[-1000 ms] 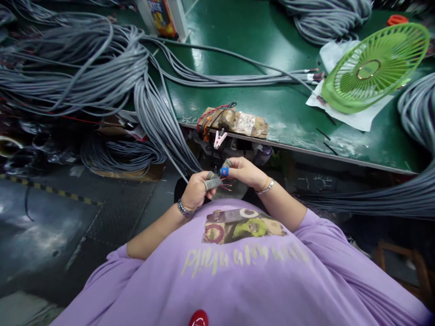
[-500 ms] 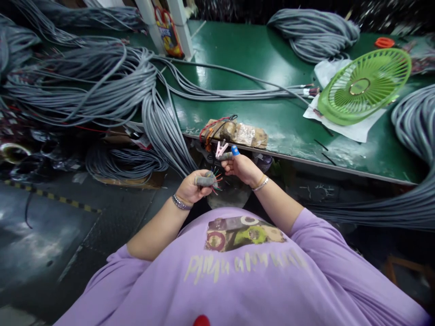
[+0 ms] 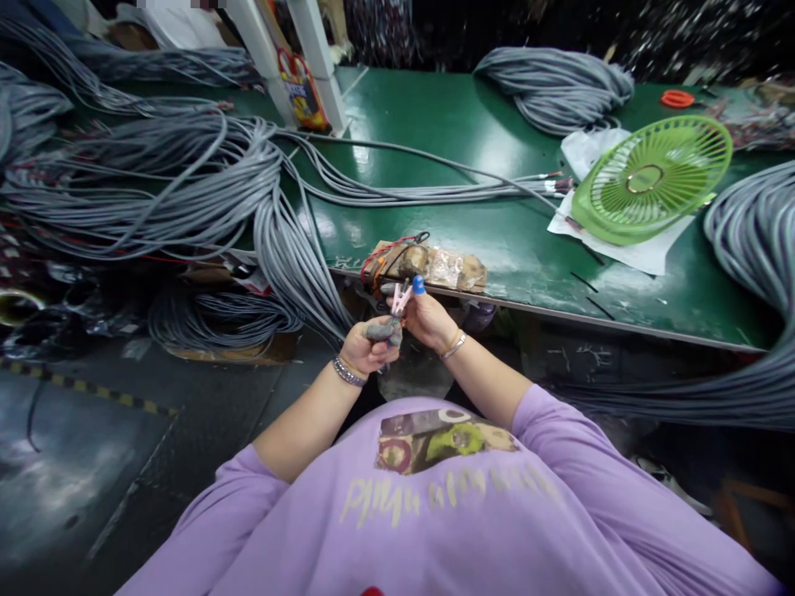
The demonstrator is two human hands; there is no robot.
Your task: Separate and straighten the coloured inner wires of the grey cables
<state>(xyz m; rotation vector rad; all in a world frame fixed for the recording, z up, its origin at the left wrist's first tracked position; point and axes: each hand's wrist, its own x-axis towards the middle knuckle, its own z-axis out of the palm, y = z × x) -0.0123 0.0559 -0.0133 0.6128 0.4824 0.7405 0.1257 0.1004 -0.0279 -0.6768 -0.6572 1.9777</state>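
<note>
- Left hand's fingers are pinching the wires.
- Right hand's fingers are apparently pinching the pink clip beside them.
- Clip meeting wires seems to be calling for steady alignment.

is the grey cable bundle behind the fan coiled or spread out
Coiled: the bundle lies in stacked loops on the bench.

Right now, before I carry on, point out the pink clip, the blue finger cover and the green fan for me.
Pink clip (image 3: 400,304): head view, middle of its body.
Blue finger cover (image 3: 418,285): head view, middle of its surface.
Green fan (image 3: 644,179): head view, round hub.
</note>
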